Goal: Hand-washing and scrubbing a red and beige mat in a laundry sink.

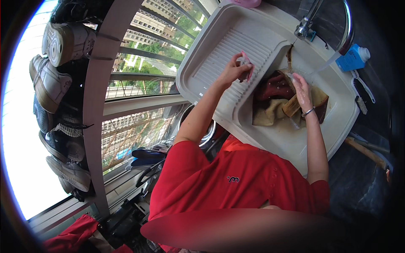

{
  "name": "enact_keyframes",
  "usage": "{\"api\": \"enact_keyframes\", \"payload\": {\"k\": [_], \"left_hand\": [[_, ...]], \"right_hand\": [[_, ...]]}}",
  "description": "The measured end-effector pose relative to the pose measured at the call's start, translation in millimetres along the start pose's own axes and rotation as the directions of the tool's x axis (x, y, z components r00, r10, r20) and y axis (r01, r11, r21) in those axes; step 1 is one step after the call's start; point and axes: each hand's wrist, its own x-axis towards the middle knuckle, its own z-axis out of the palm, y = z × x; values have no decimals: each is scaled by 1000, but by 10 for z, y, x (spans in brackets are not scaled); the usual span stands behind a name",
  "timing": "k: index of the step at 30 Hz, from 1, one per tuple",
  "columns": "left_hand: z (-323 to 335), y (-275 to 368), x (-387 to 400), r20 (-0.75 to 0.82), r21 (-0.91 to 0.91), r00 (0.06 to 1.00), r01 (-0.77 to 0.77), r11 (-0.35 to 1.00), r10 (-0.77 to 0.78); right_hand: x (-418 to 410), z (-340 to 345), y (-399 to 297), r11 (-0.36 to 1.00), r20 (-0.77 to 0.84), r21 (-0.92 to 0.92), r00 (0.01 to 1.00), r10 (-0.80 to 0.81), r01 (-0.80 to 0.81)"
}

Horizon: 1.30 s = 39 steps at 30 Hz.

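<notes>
My left hand [239, 68] is raised over the ribbed washboard part of a white sink [202, 34], its fingers closed around a small pink-edged object, partly hidden and too small to name. My right hand [302, 90], wet with some foam on it and a bracelet at the wrist, has its fingers extended over the basin, with no held thing visible. Beneath it lies a wet maroon and tan fabric item [273, 90], partly folded, with a brown block-like piece [291, 106] on it. Water runs from the curved metal faucet [348, 38] towards the basin beside my right hand.
A blue bottle with a white cap [352, 58] and a white-handled brush [361, 104] rest on the dark counter right of the sink. A wooden stick [365, 150] is further down. Several shoes [52, 83] stand at the far left beyond a window frame.
</notes>
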Motion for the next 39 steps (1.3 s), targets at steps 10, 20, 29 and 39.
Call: {"api": "enact_keyframes", "payload": {"k": [10,20,29,39], "left_hand": [[-274,-1040,-501,-15,849,805,-303,434,593],[396,-419,-855,39,707,788,-456,540,614],[188,-932,-847,13,876,872,-246,414,490],[-70,-514,-609,-91,619,864,-340,708,495]], "right_hand": [[-374,157,154,981,98,114,985,145,-155],[-431,-32,92,990,52,89,993,105,-109],[-557,88,281,976,115,112,978,175,-188],[-444,-45,109,982,87,124,988,131,-141]]}}
